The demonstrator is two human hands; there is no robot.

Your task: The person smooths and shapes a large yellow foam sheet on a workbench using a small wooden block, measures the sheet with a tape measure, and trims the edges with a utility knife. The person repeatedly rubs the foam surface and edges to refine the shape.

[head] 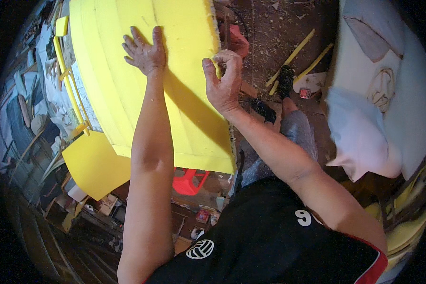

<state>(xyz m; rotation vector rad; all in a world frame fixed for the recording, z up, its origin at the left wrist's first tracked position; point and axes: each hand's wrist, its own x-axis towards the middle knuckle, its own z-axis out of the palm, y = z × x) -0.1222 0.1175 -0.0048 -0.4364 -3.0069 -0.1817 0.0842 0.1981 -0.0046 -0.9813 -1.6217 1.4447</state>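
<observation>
A thick yellow foam sheet (190,135) with long shallow crease lines spreads before me. Its right edge is rough and ragged. My left hand (145,53) rests on its upper face, fingers spread, nothing held. My right hand (225,80) is at the ragged edge, with the thumb raised and the fingers curled. Whether those fingers grip the edge or a small thing is hidden. Dust or crumbs cling to both hands.
Below the sheet stands a red plastic stool (190,181), beside a smaller yellow foam piece (99,163). Yellow foam strips (291,56) lie on the crumb-strewn floor near my feet. Pale padded cushioning (362,131) rises at the right. Fabric and scraps (32,103) crowd the left.
</observation>
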